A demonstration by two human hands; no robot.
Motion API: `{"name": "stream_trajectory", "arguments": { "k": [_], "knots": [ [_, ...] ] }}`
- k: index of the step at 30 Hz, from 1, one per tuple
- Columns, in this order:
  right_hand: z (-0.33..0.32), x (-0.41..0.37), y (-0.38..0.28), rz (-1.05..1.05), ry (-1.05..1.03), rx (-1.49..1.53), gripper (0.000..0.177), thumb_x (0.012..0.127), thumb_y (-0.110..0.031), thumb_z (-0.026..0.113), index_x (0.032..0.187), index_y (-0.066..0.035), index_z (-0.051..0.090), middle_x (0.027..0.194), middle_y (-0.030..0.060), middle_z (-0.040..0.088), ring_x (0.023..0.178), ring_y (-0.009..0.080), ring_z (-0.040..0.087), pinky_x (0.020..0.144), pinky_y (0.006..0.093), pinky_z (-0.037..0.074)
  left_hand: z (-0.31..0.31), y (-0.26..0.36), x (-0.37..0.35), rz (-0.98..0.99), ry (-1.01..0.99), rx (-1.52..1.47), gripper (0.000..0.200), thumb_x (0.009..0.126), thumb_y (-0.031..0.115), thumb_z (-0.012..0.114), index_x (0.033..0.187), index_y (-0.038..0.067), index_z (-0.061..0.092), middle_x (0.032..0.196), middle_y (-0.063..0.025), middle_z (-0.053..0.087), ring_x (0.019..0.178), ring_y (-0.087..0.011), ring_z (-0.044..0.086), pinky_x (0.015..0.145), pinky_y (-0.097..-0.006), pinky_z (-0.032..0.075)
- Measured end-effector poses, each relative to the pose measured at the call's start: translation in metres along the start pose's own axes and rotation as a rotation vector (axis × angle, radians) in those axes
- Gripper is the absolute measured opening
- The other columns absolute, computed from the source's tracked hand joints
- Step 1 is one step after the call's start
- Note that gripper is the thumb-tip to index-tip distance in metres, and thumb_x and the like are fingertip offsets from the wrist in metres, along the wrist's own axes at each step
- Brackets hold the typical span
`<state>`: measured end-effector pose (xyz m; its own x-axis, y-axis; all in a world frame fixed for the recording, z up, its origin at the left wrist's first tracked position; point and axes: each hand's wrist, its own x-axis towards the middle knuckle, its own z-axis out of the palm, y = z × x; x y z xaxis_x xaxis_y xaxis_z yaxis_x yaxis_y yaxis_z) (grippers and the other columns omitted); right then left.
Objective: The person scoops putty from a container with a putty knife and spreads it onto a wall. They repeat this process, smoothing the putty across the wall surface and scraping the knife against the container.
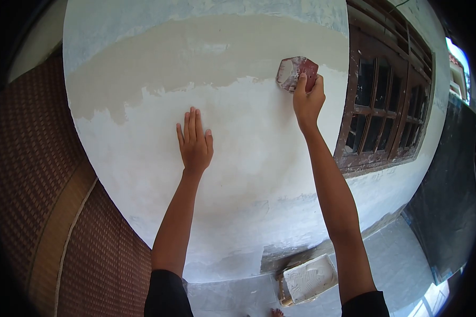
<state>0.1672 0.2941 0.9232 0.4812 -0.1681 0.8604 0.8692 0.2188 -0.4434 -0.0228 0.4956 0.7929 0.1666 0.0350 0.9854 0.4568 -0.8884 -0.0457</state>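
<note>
My right hand [309, 100] grips a reddish-brown putty scraper [308, 70] by its edge, with whitish paste smeared over its left part. The scraper lies against the wall [238, 142], near the border between a damp beige band of filler [195, 47] and the whiter surface below. My left hand [194, 140] rests flat on the white part of the wall, lower and to the left, its fingers stretched upward and holding nothing.
On the right is a dark wooden window [383, 105] with small panes. A tray of white paste [310, 278] stands on the grey tiled floor [232, 296] below. Brown woven panels [31, 142] line the left side; a dark sheet [447, 185] hangs at the right.
</note>
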Motion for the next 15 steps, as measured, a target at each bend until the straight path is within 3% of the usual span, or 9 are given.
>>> {"name": "stream_trajectory", "arguments": {
  "k": [2, 4, 6, 12, 15],
  "knots": [
    [0.006, -0.006, -0.009, -0.045, -0.058, 0.134, 0.025, 0.099, -0.022, 0.058, 0.107, 0.002, 0.057, 0.093, 0.0176, 0.063, 0.081, 0.0281, 0.062, 0.072, 0.0387, 0.05, 0.0, 0.0, 0.001, -0.004, -0.007, -0.005, 0.059, 0.102, 0.018, 0.042, 0.156, 0.001, 0.026, 0.162, -0.0139, 0.028, 0.151, -0.0293, 0.024, 0.123, -0.0528, 0.013],
    [0.021, -0.014, -0.019, -0.23, -0.141, 0.066, 0.023, 0.099, -0.021, 0.059, 0.106, 0.001, 0.058, 0.091, 0.0184, 0.062, 0.079, 0.0294, 0.059, 0.072, 0.0407, 0.048, 0.002, -0.001, 0.001, -0.001, -0.001, 0.002, 0.059, 0.102, 0.018, 0.041, 0.156, 0.001, 0.025, 0.162, -0.0139, 0.027, 0.151, -0.0291, 0.023, 0.123, -0.0528, 0.012],
    [0.033, -0.013, -0.015, -0.247, -0.124, -0.049, 0.022, 0.098, -0.02, 0.059, 0.105, 0.001, 0.058, 0.089, 0.0196, 0.062, 0.081, 0.0314, 0.059, 0.074, 0.0425, 0.048, 0.002, -0.001, 0.0, 0.003, -0.006, -0.006, 0.059, 0.103, 0.019, 0.04, 0.156, 0.001, 0.025, 0.162, -0.0139, 0.027, 0.152, -0.029, 0.023, 0.123, -0.0528, 0.012],
    [0.007, 0.0, -0.002, -0.012, 0.056, 0.085, 0.024, 0.097, -0.02, 0.06, 0.106, 0.002, 0.058, 0.089, 0.0197, 0.062, 0.08, 0.0311, 0.061, 0.072, 0.0419, 0.049, -0.001, -0.001, 0.0, -0.012, -0.051, -0.012, 0.059, 0.104, 0.02, 0.039, 0.157, 0.001, 0.023, 0.163, -0.0138, 0.026, 0.152, -0.0292, 0.022, 0.123, -0.0531, 0.011],
    [0.019, -0.009, -0.016, -0.115, -0.102, 0.124, 0.024, 0.097, -0.021, 0.06, 0.105, 0.002, 0.058, 0.088, 0.02, 0.062, 0.08, 0.0307, 0.061, 0.072, 0.0406, 0.049, 0.001, -0.001, -0.001, -0.015, -0.045, -0.008, 0.059, 0.104, 0.02, 0.039, 0.157, 0.002, 0.022, 0.163, -0.0134, 0.025, 0.152, -0.029, 0.02, 0.123, -0.0531, 0.011]
  ]
}}
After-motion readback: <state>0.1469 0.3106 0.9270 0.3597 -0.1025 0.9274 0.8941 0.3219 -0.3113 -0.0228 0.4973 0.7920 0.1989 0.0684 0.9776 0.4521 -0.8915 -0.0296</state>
